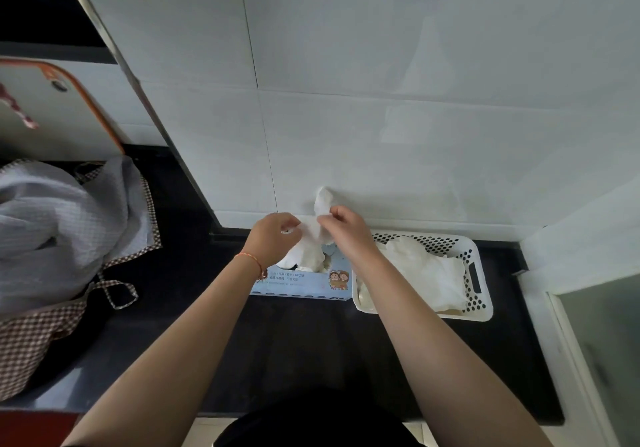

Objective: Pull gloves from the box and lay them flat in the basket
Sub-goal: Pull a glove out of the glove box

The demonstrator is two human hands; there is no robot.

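Both forearms reach over the dark counter to the box (pixel 304 282), where left hand (pixel 273 238) and right hand (pixel 346 226) pinch one glove (pixel 317 228) above its slot; bunched gloves below could drag out too, missing the basket (pixel 479 273).

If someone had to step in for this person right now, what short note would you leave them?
Left hand and right hand: both pinch one white glove above the glove box, its lower end at the box opening.
Box: on the dark counter, touching or nearly touching the white perforated basket on its right.
Done: some white gloves already lie in the basket.
Left: pull this glove free, lay it flat in the basket, then take more from the box.
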